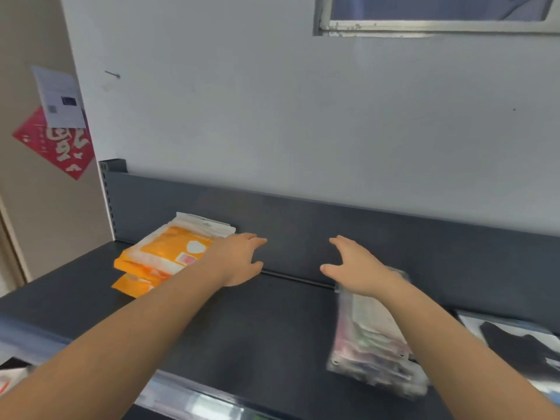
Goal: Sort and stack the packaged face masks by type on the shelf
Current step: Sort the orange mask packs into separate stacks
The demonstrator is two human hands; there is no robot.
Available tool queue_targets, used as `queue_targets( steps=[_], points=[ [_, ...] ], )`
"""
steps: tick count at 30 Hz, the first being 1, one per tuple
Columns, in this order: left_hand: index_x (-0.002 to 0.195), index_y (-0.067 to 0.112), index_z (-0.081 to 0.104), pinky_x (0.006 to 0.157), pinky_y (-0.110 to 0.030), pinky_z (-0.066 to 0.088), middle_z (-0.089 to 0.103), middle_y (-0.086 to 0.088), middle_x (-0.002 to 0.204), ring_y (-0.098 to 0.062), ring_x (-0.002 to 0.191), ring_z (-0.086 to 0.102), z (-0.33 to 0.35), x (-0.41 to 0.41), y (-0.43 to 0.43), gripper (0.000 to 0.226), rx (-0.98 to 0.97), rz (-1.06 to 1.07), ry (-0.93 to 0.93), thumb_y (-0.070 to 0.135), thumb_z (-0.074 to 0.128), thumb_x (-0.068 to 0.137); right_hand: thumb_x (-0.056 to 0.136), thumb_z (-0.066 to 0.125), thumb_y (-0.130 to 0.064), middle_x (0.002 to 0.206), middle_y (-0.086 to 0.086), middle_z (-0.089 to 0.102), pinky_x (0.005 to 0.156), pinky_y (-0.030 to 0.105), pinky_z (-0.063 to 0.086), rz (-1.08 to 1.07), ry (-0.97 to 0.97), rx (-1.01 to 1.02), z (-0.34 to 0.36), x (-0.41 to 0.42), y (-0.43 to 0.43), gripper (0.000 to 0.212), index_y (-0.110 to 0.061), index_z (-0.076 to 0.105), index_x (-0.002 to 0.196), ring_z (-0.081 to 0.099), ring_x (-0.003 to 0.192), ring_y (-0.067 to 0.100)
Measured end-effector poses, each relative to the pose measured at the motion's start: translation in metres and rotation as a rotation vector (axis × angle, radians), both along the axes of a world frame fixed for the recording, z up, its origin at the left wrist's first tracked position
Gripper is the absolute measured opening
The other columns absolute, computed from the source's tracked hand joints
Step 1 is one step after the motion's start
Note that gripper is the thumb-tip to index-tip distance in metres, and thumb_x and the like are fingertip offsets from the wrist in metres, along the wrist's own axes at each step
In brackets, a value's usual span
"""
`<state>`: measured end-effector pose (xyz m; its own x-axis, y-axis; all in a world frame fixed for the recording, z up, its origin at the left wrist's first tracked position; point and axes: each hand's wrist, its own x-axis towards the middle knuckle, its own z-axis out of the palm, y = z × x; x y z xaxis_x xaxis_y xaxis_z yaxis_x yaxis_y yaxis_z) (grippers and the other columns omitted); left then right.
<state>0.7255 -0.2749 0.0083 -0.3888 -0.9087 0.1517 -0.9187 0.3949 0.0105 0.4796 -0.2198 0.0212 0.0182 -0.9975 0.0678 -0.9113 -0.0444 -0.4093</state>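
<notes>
We find the left hand [242, 259] and right hand [354, 268] released, grasping nothing, between the orange mask packs [169, 253] and the clear-wrapped stack [369, 344] on the shelf [257, 328]. We judge sorting well advanced; next, squaring the skewed orange pile.

Three sorts of mask pack, one shelf [242, 344].
One orange stack [169, 253] back left, one clear stack [372, 344], one black-and-white pack [515, 341] at right edge.
</notes>
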Motion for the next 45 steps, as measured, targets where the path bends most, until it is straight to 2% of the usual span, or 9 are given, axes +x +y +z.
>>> queue_targets(
  steps=[3, 10, 23, 30, 35, 38, 40, 43, 45],
  points=[
    [0.152, 0.030, 0.030, 0.113, -0.040, 0.035, 0.030, 0.003, 0.160, -0.020, 0.145, 0.033, 0.007, 0.036, -0.009, 0.061, -0.049, -0.056, 0.011, 0.043, 0.047, 0.096, 0.094, 0.055, -0.034, 0.164, 0.003, 0.018, 0.121, 0.033, 0.016, -0.011, -0.055, -0.044, -0.002, 0.045, -0.003, 0.071, -0.015, 0.024, 0.155, 0.015, 0.151, 0.019],
    [0.148, 0.032, 0.039, 0.108, -0.036, 0.036, 0.042, 0.010, 0.153, -0.015, 0.139, 0.041, 0.011, 0.124, -0.028, 0.051, -0.108, -0.107, 0.053, 0.047, 0.042, 0.099, 0.096, 0.054, -0.033, 0.164, -0.001, 0.017, 0.121, 0.034, 0.017, -0.019, -0.095, -0.025, -0.022, 0.134, -0.009, 0.071, -0.016, 0.020, 0.156, 0.014, 0.151, 0.018],
    [0.148, 0.032, 0.038, 0.106, -0.045, 0.040, 0.044, 0.008, 0.152, -0.019, 0.136, 0.045, -0.009, 0.225, -0.062, 0.058, 0.002, 0.072, 0.160, 0.059, 0.025, 0.099, 0.097, 0.053, -0.027, 0.164, -0.002, 0.014, 0.120, 0.031, 0.018, 0.014, -0.072, 0.107, -0.024, 0.202, -0.039, 0.071, -0.018, 0.016, 0.157, 0.014, 0.151, 0.017],
    [0.149, 0.026, 0.039, 0.111, -0.042, 0.038, 0.043, 0.004, 0.153, -0.019, 0.138, 0.043, -0.016, 0.252, -0.076, 0.057, 0.089, 0.168, 0.356, 0.055, 0.037, 0.099, 0.097, 0.044, -0.013, 0.159, -0.002, 0.030, 0.108, 0.030, 0.033, -0.038, -0.331, 0.133, -0.018, 0.215, -0.068, 0.061, -0.020, 0.025, 0.154, 0.032, 0.144, 0.018],
    [0.148, 0.023, 0.041, 0.110, -0.039, 0.037, 0.044, 0.002, 0.152, -0.020, 0.138, 0.042, -0.024, 0.266, -0.096, 0.057, 0.188, 0.152, 0.373, 0.054, 0.035, 0.100, 0.100, 0.040, -0.023, 0.152, -0.003, 0.041, 0.107, 0.034, 0.034, -0.072, -0.419, 0.180, -0.029, 0.231, -0.080, 0.050, -0.021, 0.034, 0.150, 0.039, 0.138, 0.018],
    [0.143, 0.019, 0.048, 0.106, -0.033, 0.037, 0.050, 0.000, 0.147, -0.020, 0.134, 0.046, -0.024, 0.269, -0.110, 0.053, 0.254, 0.101, 0.451, 0.050, 0.031, 0.103, 0.101, 0.034, -0.028, 0.125, -0.007, 0.063, 0.091, 0.028, 0.041, -0.120, -0.529, 0.192, -0.037, 0.240, -0.092, 0.035, -0.023, 0.060, 0.124, 0.055, 0.119, 0.012],
    [0.140, 0.017, 0.052, 0.101, -0.029, 0.034, 0.052, -0.003, 0.145, -0.020, 0.132, 0.047, -0.024, 0.268, -0.115, 0.055, 0.384, 0.069, 0.565, 0.050, 0.027, 0.104, 0.103, 0.033, -0.035, 0.107, -0.007, 0.071, 0.085, 0.026, 0.045, -0.178, -0.633, 0.180, -0.041, 0.248, -0.097, 0.035, -0.023, 0.067, 0.107, 0.063, 0.107, 0.012],
    [0.130, 0.026, 0.061, 0.099, -0.028, 0.040, 0.063, 0.003, 0.131, -0.015, 0.120, 0.057, -0.026, 0.265, -0.121, 0.065, 0.656, 0.011, 0.665, 0.066, 0.021, 0.097, 0.100, 0.042, -0.049, 0.105, -0.003, 0.074, 0.092, 0.037, 0.054, -0.260, -0.797, 0.209, -0.049, 0.261, -0.104, 0.036, -0.024, 0.064, 0.114, 0.070, 0.098, 0.017],
    [0.118, 0.033, 0.064, 0.087, -0.026, 0.051, 0.069, 0.009, 0.113, -0.009, 0.103, 0.065, -0.027, 0.261, -0.121, 0.059, 0.782, -0.010, 0.754, 0.068, 0.022, 0.096, 0.096, 0.052, -0.048, 0.108, 0.002, 0.074, 0.093, 0.045, 0.055, -0.321, -0.926, 0.248, -0.055, 0.270, -0.107, 0.037, -0.021, 0.061, 0.120, 0.072, 0.097, 0.023]
  ],
)
